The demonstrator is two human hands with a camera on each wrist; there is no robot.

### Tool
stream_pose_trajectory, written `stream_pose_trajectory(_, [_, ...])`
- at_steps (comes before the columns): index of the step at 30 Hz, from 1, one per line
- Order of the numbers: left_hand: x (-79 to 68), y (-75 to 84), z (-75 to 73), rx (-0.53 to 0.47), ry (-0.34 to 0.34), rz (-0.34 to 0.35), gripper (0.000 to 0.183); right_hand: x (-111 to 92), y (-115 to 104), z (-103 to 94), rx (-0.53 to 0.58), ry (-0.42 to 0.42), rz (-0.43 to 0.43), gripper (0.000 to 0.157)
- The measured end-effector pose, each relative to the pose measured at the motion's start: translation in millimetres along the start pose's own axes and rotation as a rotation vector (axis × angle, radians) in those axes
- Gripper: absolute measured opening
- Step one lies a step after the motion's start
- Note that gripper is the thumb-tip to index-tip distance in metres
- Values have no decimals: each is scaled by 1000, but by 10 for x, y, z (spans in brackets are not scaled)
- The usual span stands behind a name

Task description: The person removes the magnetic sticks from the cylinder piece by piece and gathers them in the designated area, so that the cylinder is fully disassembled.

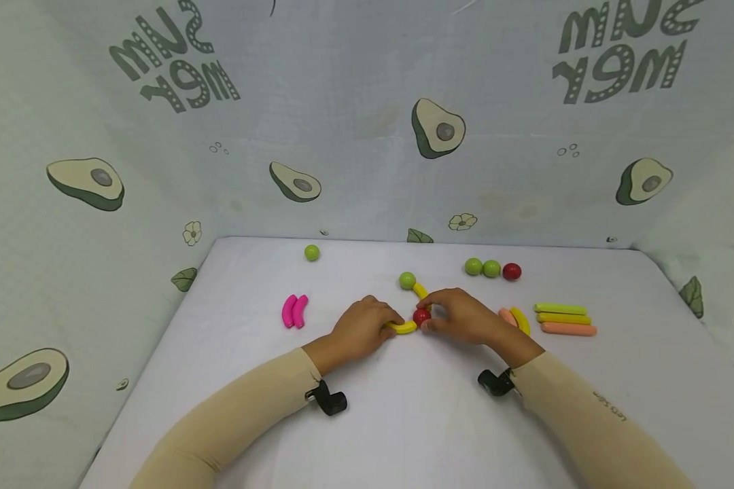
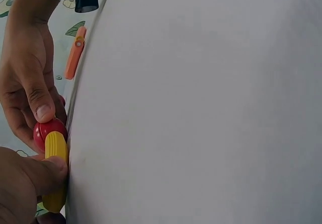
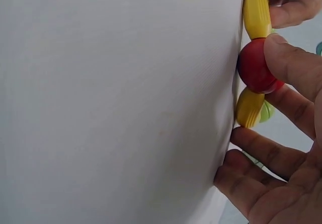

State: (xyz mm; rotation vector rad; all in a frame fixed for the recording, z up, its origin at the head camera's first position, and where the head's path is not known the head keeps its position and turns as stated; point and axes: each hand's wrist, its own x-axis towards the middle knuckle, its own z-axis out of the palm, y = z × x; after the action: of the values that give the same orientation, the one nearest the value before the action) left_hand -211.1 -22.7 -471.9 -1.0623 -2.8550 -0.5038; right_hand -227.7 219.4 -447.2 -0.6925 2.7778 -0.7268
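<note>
My left hand [image 1: 362, 329] pinches a curved yellow stick [image 1: 406, 327] between thumb and fingers. The right hand [image 1: 463, 316] holds a red ball [image 1: 421, 316] with its thumb and fingertips. In the right wrist view, the end of the yellow stick [image 3: 257, 15] meets the red ball [image 3: 251, 65]. A second yellow stick [image 3: 249, 108] meets the ball's other side. Seen from the head, that second stick [image 1: 420, 291] runs back to a green ball [image 1: 407, 280], partly hidden by right-hand fingers. In the left wrist view, the thumb [image 2: 54, 168] lies across the yellow stick [image 2: 55, 146].
Two pink curved sticks [image 1: 293, 312] lie at left, with a lone green ball [image 1: 312, 252] behind. Back right sit two green balls [image 1: 482, 267] and a red one [image 1: 512, 272]. Straight sticks [image 1: 565, 318] and a curved yellow one [image 1: 520, 321] lie by my right forearm.
</note>
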Motion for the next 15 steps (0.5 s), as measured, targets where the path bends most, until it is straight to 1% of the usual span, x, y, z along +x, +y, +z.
stream_pose_trajectory(5, [-1, -3, 1, -19, 5, -3, 23, -9, 8, 12, 7, -1, -9, 35])
stream_pose_trajectory(10, [-26, -18, -15, -41, -14, -1, 20, -18, 21, 10, 0, 1, -14, 33])
stream_pose_trajectory(15, [-69, -61, -45, -50, -42, 34, 20, -30, 27, -5, 2, 0, -5, 32])
